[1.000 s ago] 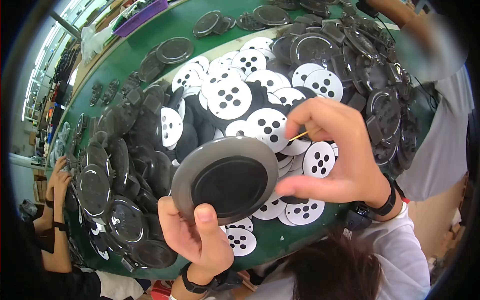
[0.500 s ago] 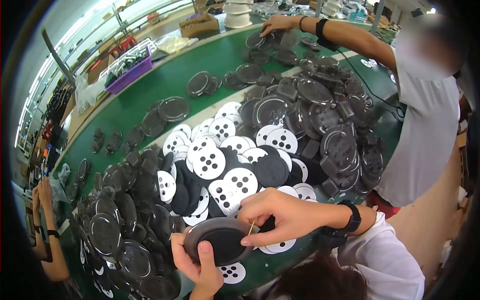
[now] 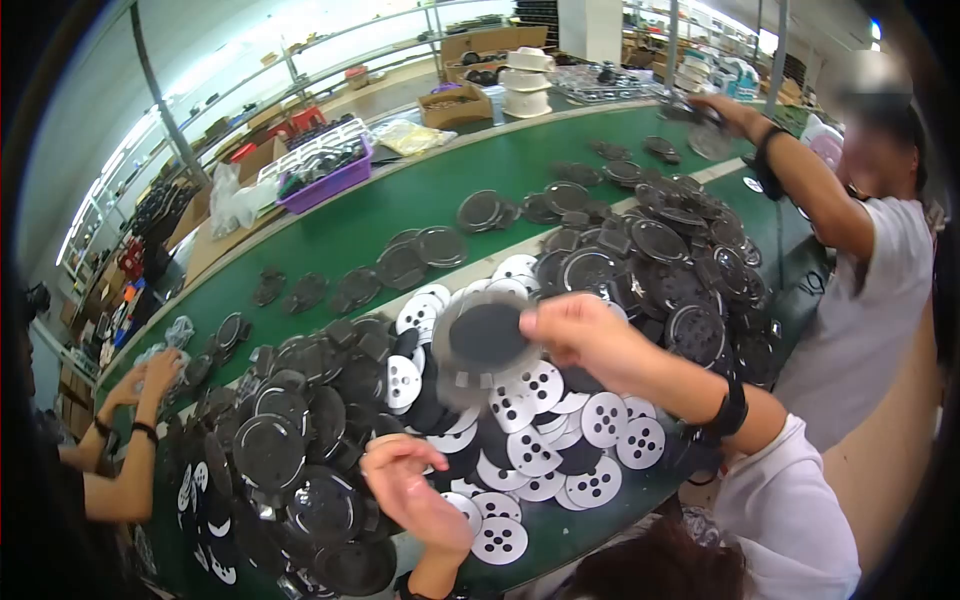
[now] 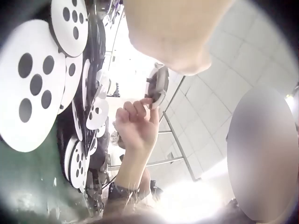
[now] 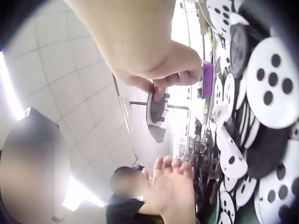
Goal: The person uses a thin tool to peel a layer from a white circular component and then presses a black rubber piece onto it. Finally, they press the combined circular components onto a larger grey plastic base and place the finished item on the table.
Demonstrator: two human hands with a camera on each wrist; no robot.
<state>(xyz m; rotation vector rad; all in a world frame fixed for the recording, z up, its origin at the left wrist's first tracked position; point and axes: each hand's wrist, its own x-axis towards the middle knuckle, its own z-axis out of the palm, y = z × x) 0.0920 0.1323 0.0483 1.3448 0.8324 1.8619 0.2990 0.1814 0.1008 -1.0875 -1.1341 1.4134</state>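
A round, clear-grey plastic housing (image 3: 455, 375) with a black foam-like disc (image 3: 488, 335) in it is pinched at its edge by my right hand (image 3: 585, 340). It is held up over the pile and blurred in the head view; in the right wrist view the housing (image 5: 156, 112) hangs edge-on from thumb and fingers. My left hand (image 3: 415, 490) is apart from it, lower and to the left, palm up with loosely bent fingers and nothing in it. Below lie white discs (image 3: 594, 483) with black dots, mixed with black discs (image 3: 580, 458).
Heaps of dark, clear-plastic housings (image 3: 270, 450) flank the discs, with a second heap (image 3: 690, 270) on the right. Beyond them runs a green belt (image 3: 370, 240) carrying more housings. A purple basket (image 3: 330, 185) stands past it. Another person's arm (image 3: 810, 185) reaches over the far right.
My left hand has let go of the housing, which my right hand now holds, raised farther forward. The thin yellow stick seen earlier in my right hand no longer shows. The head view has tilted up.
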